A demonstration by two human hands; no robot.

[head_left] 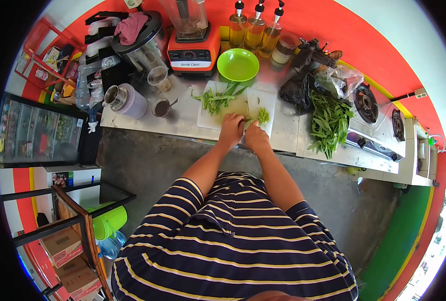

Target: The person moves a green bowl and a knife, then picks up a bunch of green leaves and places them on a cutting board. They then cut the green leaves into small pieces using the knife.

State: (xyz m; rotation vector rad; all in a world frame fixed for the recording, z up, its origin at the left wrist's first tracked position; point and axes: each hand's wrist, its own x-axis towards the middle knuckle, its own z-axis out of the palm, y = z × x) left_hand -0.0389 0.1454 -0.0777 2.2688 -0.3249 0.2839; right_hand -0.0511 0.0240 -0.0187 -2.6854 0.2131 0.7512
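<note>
Two bare hands are seen from the head camera, set side by side at the near edge of a white rectangular plastic cutting board (233,108). The left hand (231,129) is curled down over a bunch of green leafy stems (218,98) that lies across the board. The right hand (256,135) is closed in a fist just beside a small heap of chopped greens (263,116); what it grips cannot be told.

A round lime-green plastic bowl (238,64) is placed just behind the board and appears empty. Three clear glass bottles of yellow oil (254,30) are lined up against the red wall, with a lidded glass jar (284,48) beside them. An orange-based blender (193,47) is topped by a clear jug whose contents cannot be made out. A small dark cup with a spoon (162,107) and a metal-rimmed pale mug (125,100) are set left of the board.

A large loose pile of green leaves (329,123) is spread on the steel counter (183,118) to the right, near a two-burner gas stove (378,115). Bare counter is left between the board and the cups, and the counter's near edge is met by open grey concrete floor (142,160).
</note>
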